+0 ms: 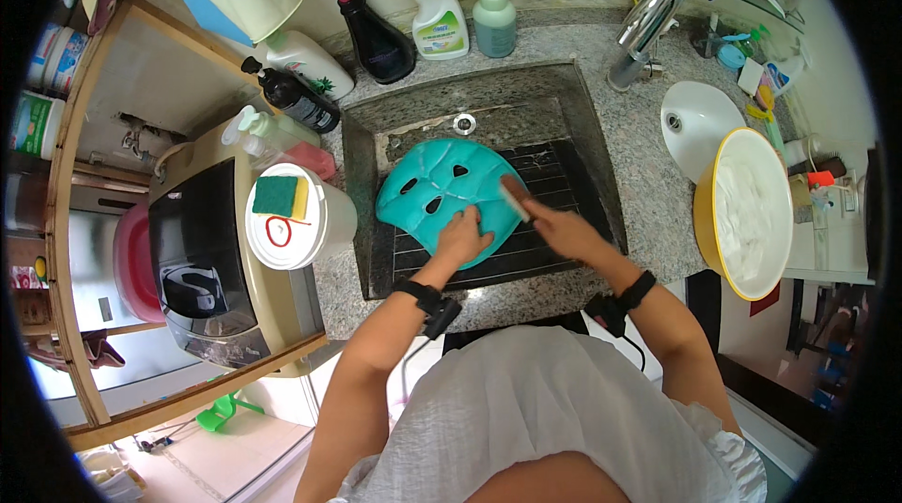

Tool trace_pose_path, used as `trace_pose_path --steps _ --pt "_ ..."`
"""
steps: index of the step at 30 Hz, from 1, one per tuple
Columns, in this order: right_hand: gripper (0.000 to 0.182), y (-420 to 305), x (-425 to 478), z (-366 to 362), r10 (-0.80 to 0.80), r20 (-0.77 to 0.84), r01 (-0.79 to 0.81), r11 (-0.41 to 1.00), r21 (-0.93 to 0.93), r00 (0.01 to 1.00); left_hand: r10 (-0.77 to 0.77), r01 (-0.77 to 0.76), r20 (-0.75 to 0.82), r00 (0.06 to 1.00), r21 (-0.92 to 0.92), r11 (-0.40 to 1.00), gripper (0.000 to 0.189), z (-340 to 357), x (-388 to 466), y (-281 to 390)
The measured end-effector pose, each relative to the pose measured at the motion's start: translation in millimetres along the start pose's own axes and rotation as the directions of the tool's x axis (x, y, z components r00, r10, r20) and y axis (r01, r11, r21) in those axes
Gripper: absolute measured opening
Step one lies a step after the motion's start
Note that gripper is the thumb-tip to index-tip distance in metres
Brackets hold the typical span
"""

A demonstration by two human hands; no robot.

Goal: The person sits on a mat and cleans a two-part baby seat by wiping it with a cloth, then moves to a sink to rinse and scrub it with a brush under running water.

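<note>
A teal moulded pad [440, 168] with three dark holes and lighter streaks along its grooves lies in the stone sink [363, 221]. My left hand [463, 239] rests on the near part of the pad, holding it, with the fingers on its upper face. In my right hand [564, 227] is a brush [518, 194] with a brown back and pale bristles, slightly blurred, at the pad's right edge. Whether the bristles touch the pad I cannot tell. Beneath the pad, a black ribbed board [564, 165] covers much of the sink floor.
A chrome faucet [638, 41] rises behind the sink's right corner. To the right are a small white basin [694, 105] and a yellow-rimmed bowl [750, 221] holding whitish contents. A white bucket [338, 214] with a sponge [276, 196] on its lid stands left. Several bottles [373, 38] line the back.
</note>
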State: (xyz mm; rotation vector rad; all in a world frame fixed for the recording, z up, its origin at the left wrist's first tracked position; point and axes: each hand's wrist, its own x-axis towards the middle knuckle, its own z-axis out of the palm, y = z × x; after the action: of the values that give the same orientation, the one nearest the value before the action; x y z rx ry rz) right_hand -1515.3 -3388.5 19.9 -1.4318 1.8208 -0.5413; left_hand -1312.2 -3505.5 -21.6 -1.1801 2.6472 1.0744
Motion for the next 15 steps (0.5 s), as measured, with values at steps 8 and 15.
trace_pose_path --steps 8,15 --pt "0.075 -13 -5 34 -0.049 0.040 0.061 0.898 -0.435 0.998 0.181 -0.261 0.315 0.932 0.235 0.936 0.049 10 -14 14" --pt "0.080 48 62 39 0.096 0.032 -0.076 0.921 -0.383 0.995 0.158 -0.256 0.401 0.902 0.205 0.945 0.058 5 -13 13"
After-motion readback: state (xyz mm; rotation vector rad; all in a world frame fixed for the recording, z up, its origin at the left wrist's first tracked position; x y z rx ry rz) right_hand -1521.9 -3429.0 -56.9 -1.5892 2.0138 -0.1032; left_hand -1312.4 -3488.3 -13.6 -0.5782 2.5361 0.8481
